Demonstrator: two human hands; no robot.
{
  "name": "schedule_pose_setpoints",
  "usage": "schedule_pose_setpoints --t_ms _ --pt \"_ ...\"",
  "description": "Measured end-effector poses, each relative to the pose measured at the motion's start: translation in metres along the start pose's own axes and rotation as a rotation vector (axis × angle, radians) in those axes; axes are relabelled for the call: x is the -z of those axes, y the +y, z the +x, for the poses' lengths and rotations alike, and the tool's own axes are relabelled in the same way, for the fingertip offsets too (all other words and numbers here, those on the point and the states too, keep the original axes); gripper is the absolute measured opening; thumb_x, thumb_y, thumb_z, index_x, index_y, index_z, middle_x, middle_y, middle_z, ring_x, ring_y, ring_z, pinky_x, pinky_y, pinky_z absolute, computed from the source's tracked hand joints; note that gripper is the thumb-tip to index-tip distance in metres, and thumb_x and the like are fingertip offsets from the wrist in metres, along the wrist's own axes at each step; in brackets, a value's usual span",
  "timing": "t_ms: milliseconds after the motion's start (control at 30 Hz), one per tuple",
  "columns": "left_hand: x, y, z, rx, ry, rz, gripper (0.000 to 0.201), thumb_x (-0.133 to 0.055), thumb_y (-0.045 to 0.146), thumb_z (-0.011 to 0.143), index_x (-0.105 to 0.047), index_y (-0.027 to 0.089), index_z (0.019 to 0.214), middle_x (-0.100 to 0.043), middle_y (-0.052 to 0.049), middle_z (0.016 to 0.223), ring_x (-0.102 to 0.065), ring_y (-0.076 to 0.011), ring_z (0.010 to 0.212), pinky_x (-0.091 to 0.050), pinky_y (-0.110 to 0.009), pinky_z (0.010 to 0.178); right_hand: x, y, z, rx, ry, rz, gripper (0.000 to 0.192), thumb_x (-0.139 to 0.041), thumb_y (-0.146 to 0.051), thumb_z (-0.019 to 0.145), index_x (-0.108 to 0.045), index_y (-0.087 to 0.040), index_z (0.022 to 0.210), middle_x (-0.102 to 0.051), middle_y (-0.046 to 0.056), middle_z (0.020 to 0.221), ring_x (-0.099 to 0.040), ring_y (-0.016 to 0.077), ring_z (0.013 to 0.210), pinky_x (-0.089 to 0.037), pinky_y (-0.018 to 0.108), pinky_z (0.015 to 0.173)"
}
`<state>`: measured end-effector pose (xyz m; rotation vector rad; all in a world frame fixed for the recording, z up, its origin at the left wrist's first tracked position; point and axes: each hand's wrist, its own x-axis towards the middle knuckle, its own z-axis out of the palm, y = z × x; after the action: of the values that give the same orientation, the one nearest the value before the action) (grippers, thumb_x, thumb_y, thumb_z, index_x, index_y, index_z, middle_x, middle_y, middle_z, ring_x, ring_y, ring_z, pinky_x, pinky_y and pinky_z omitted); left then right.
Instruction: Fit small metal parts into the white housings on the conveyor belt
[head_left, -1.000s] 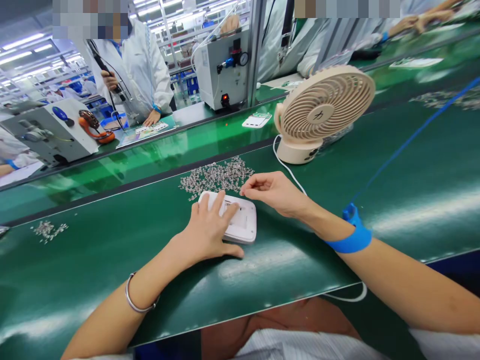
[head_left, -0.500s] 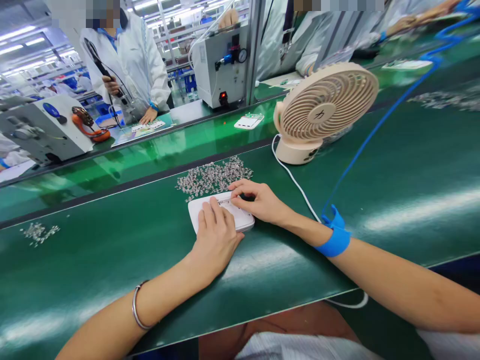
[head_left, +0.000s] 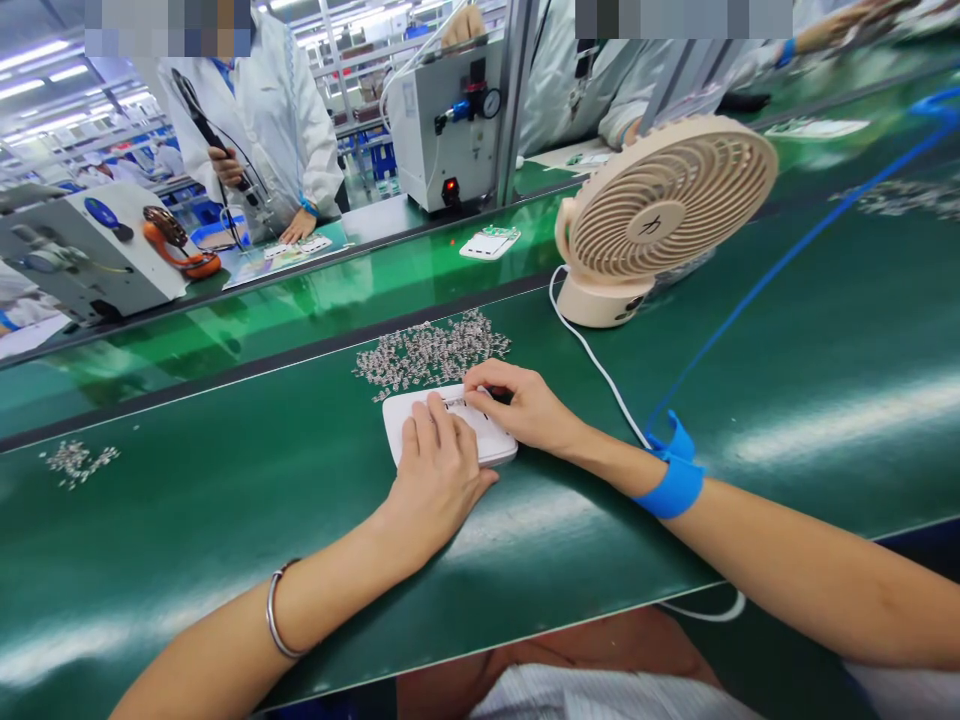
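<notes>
White casing (head_left: 395, 425) under both hands.

The green bench (head_left: 225, 520) lay bare to the left of the hands and in front of them, so there was lots of room to move there. Just behind the white case (head_left: 397, 425) sat a pile of tiny metal parts (head_left: 431, 352), touching its far edge. A beige fan (head_left: 660, 215) stood to the right and farther back. Its white cord (head_left: 592, 355) and a blue cord (head_left: 787, 260) ran across the bench on the right side. A small heap of parts (head_left: 75, 460) lay far off to the left.
</notes>
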<state>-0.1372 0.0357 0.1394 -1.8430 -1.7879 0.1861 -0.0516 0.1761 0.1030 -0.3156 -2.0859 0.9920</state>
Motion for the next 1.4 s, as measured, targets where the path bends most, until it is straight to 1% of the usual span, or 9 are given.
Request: schedule_pose_setpoints --t_ms 133,267,433,600,700,867,1033,1267,1400 --pt "0.001 0.000 0.000 -0.001 -0.003 -0.002 0.056 -0.051 0.050 0.081 -0.059 0.003 0.111 -0.051 -0.028 0.122 -0.053 -0.0381 0.110 -0.048 -0.042 0.085 -0.005 0.000 -0.002 -0.003 0.028 -0.105 0.010 -0.049 -0.013 0.080 -0.056 -0.017 0.075 -0.056 0.002 0.079 -0.051 0.0153 0.074 -0.037 0.027 0.067" --pt "0.001 0.000 -0.001 0.001 -0.031 -0.016 0.056 -0.050 0.050 0.082 -0.055 0.007 0.118 -0.050 -0.028 0.123 -0.052 -0.0388 0.111 -0.047 -0.044 0.085 -0.007 0.001 -0.003 0.001 0.047 -0.183 0.008 -0.051 -0.011 0.078 -0.053 -0.017 0.073 -0.055 0.001 0.077 -0.051 0.0157 0.073 -0.037 0.027 0.068" --pt "0.001 -0.001 0.000 0.014 -0.072 -0.031 0.066 -0.048 0.052 0.082 -0.045 0.006 0.129 -0.047 -0.028 0.127 -0.050 -0.0386 0.113 -0.046 -0.044 0.087 -0.005 0.000 -0.003 0.044 0.026 -0.210 0.011 -0.048 -0.009 0.079 -0.052 -0.016 0.071 -0.054 0.003 0.077 -0.051 0.0168 0.074 -0.039 0.028 0.068" --pt "-0.001 0.000 0.001 0.056 -0.104 -0.063 0.064 -0.047 0.052 0.083 -0.047 0.008 0.129 -0.046 -0.026 0.129 -0.050 -0.0380 0.113 -0.045 -0.046 0.087 -0.003 -0.002 -0.004 0.032 0.021 -0.215 0.011 -0.050 -0.010 0.079 -0.054 -0.016 0.072 -0.055 0.004 0.079 -0.052 0.0172 0.075 -0.040 0.029 0.069" --pt "-0.002 0.002 0.001 0.078 -0.101 -0.076 0.063 -0.048 0.052 0.082 -0.047 0.009 0.128 -0.046 -0.025 0.129 -0.049 -0.0371 0.113 -0.045 -0.045 0.087 0.000 -0.004 -0.004 0.014 -0.009 -0.175 0.010 -0.049 -0.012 0.080 -0.058 -0.016 0.076 -0.058 0.004 0.083 -0.055 0.0176 0.078 -0.042 0.029 0.072" --pt "-0.003 0.003 0.001 0.091 -0.107 -0.093 0.065 -0.048 0.054 0.082 -0.047 0.008 0.128 -0.045 -0.026 0.129 -0.049 -0.0379 0.113 -0.044 -0.045 0.088 0.007 -0.004 -0.005 -0.055 -0.058 -0.105 0.021 -0.043 -0.010 0.078 -0.062 -0.018 0.081 -0.062 0.003 0.093 -0.058 0.0172 0.089 -0.046 0.028 0.077" --pt "-0.002 0.002 0.000 0.076 -0.106 -0.085 0.066 -0.047 0.053 0.082 -0.046 0.006 0.128 -0.045 -0.027 0.129 -0.048 -0.0387 0.113 -0.043 -0.045 0.088 0.009 -0.003 -0.005 -0.014 -0.072 -0.115 0.025 -0.041 -0.013 0.079 -0.066 -0.017 0.081 -0.063 0.005 0.098 -0.059 0.0193 0.095 -0.047 0.031 0.085" --pt "-0.001 0.002 0.000 0.073 -0.084 -0.077 0.065 -0.048 0.052 0.083 -0.047 0.005 0.127 -0.047 -0.027 0.127 -0.049 -0.0384 0.111 -0.043 -0.044 0.087 0.012 -0.004 -0.009 0.029 -0.200 -0.337 0.030 -0.044 -0.008 0.079 -0.069 -0.019 0.093 -0.057 0.007 0.112 -0.057 0.0228 0.100 -0.048 0.037 0.089" --pt "-0.001 0.002 0.000 0.081 -0.079 -0.066 0.064 -0.047 0.052 0.083 -0.048 0.006 0.126 -0.048 -0.027 0.126 -0.050 -0.0378 0.110 -0.044 -0.043 0.085 0.014 -0.005 -0.012 0.084 -0.263 -0.454 0.029 -0.047 -0.010 0.081 -0.068 -0.019 0.100 -0.053 0.010 0.119 -0.056 0.0262 0.100 -0.050 0.039 0.085"
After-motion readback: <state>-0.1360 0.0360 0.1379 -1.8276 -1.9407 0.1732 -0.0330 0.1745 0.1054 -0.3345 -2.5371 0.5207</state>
